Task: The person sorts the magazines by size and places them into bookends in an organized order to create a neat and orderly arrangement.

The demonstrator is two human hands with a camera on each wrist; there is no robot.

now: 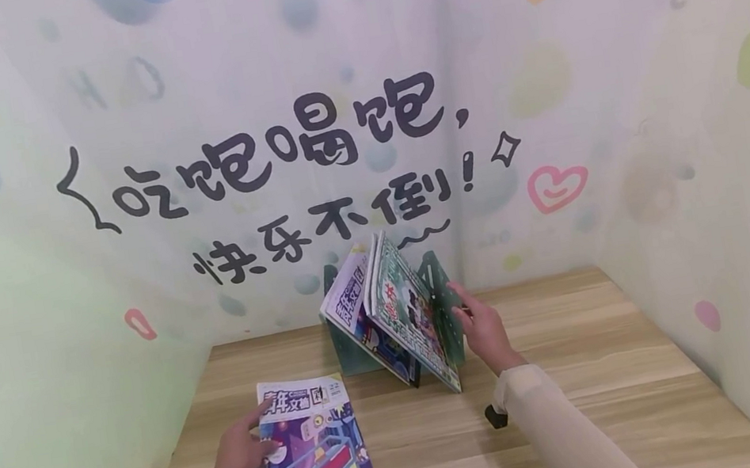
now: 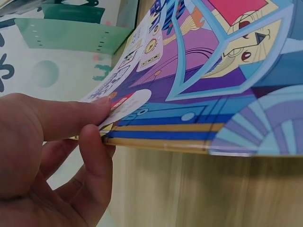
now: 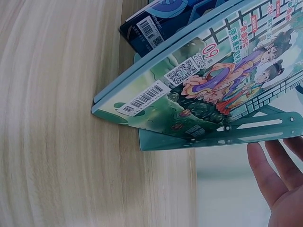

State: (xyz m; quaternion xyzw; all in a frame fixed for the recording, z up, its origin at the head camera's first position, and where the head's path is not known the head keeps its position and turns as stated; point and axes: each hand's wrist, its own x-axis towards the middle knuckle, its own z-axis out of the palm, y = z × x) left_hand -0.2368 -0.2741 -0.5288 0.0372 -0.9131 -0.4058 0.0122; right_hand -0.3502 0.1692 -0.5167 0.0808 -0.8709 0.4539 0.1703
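A purple-and-blue magazine (image 1: 320,457) lies at the front left of the table. My left hand (image 1: 238,449) pinches its left edge between thumb and fingers; in the left wrist view that edge (image 2: 161,147) is raised off the wood. Toward the back stands a green bookend (image 1: 356,356) with perforated side panels. Green-covered magazines (image 1: 402,302) lean in it at a slant, beside another purple magazine (image 1: 356,301). My right hand (image 1: 485,330) is at the bookend's right panel (image 3: 265,128), fingertips touching its outer side with the fingers fairly straight.
The wood-grain table (image 1: 583,381) reaches back to a pale wall (image 1: 356,45) printed with dark lettering and coloured spots. Similar walls (image 1: 714,138) close in the left and right sides. Black straps (image 1: 496,415) show at both wrists.
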